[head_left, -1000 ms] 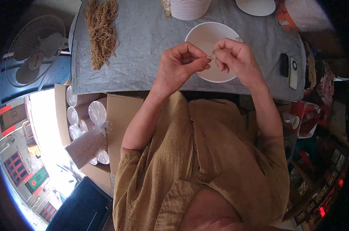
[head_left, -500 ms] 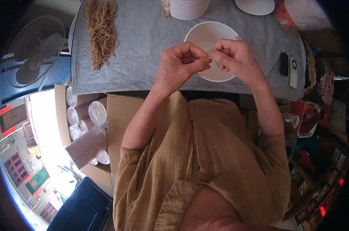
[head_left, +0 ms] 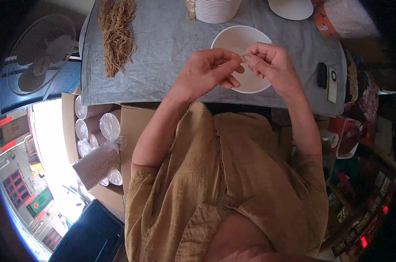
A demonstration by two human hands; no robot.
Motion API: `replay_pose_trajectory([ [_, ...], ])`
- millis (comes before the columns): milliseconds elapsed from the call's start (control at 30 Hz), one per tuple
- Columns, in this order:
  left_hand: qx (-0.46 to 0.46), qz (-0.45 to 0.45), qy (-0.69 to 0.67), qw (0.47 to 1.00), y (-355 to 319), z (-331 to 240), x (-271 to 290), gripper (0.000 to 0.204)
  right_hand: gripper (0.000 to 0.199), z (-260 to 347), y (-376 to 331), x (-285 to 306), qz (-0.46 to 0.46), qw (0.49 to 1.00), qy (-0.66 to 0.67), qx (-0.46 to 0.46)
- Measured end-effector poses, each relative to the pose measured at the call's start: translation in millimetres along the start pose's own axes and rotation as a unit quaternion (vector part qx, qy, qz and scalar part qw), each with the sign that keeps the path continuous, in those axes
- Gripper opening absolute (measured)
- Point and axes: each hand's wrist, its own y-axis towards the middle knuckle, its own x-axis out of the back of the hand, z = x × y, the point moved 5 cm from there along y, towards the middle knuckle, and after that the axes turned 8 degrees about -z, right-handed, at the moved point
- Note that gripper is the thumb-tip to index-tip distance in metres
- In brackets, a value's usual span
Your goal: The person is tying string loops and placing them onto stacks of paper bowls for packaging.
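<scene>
Above a white round bowl (head_left: pixel 233 32) on the table, my two hands meet at their fingertips. My left hand (head_left: pixel 206 72) pinches with thumb and index finger, its other fingers loosely bent. Beside it, my right hand (head_left: pixel 274 65) is also closed in a pinch. Something tiny and pale is between the fingertips, too small to name. The hands hide part of the bowl's rim and inside. A bundle of brown, tangled strands (head_left: pixel 116 39) lies on the left of the table.
A grey cloth covers the table (head_left: pixel 163 83). At its far side stand stacked white bowls (head_left: pixel 217 9) and a white dish (head_left: pixel 291 8). A black object (head_left: pixel 322 75) and a pale device (head_left: pixel 332 85) lie right. Bagged cup stacks (head_left: pixel 97 168) fill a carton left; a fan (head_left: pixel 43 63) stands beyond.
My left hand has turned slightly and its lower fingers have spread a little. The fingertips of both hands remain together over the bowl. The whole view has shifted slightly.
</scene>
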Motion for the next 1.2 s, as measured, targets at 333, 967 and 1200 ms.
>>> replay_pose_trajectory([
  [333,0.03,0.028,0.039,0.998,4.5,3.7,-0.4,0.024,0.014,-0.4,-0.4,4.2,-0.012,1.0,-0.009,0.009],
  [967,0.047,0.032,-0.067,0.996,4.4,9.7,-1.7,0.028,0.016,-3.6,2.2,7.5,-0.066,0.998,0.014,0.015],
  [1200,0.048,0.03,-0.06,0.997,6.3,7.4,-3.0,0.031,0.017,-14.1,7.9,13.9,-0.049,0.998,0.039,0.032],
])
